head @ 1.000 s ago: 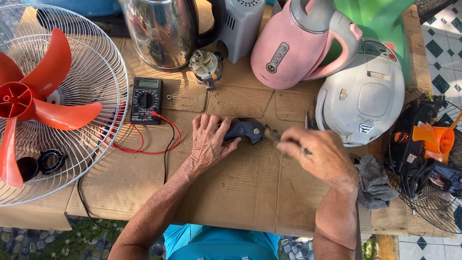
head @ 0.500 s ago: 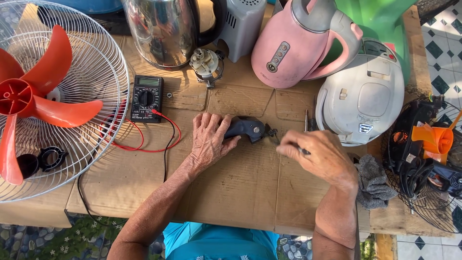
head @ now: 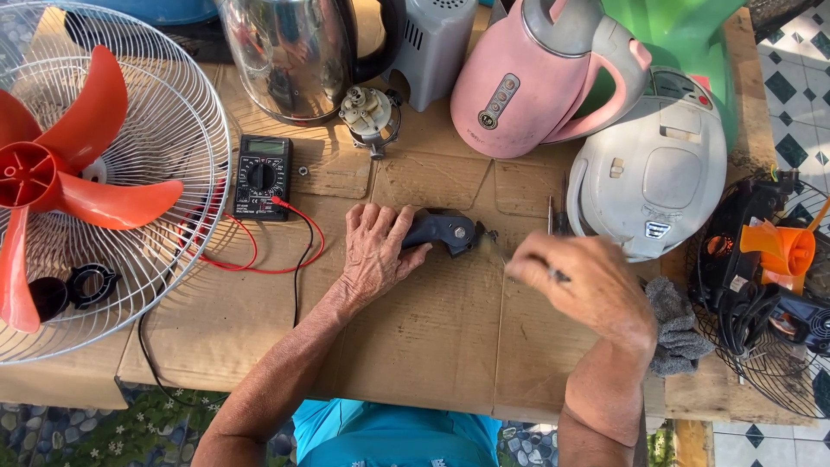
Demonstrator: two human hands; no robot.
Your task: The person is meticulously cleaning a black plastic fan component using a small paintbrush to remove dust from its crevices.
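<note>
My left hand (head: 373,251) lies on the cardboard (head: 415,346) and grips a small dark grey plastic part (head: 445,232) by its left end. My right hand (head: 588,285) is just to the right of that part, closed around a thin metal tool (head: 553,275). The tool's tip points left towards the part's small end and is blurred. The hand hides most of the tool.
A caged fan with red blades (head: 86,190) lies at left, with black rings (head: 86,284) on it. A multimeter with red and black leads (head: 262,176), a small motor (head: 370,117), a steel kettle (head: 290,56), a pink kettle (head: 536,78) and a white cooker (head: 657,169) ring the work spot. A grey cloth (head: 679,333) lies at right.
My right hand has shifted slightly to the right with the tool and is blurred with motion. My left hand keeps its hold on the grey part.
</note>
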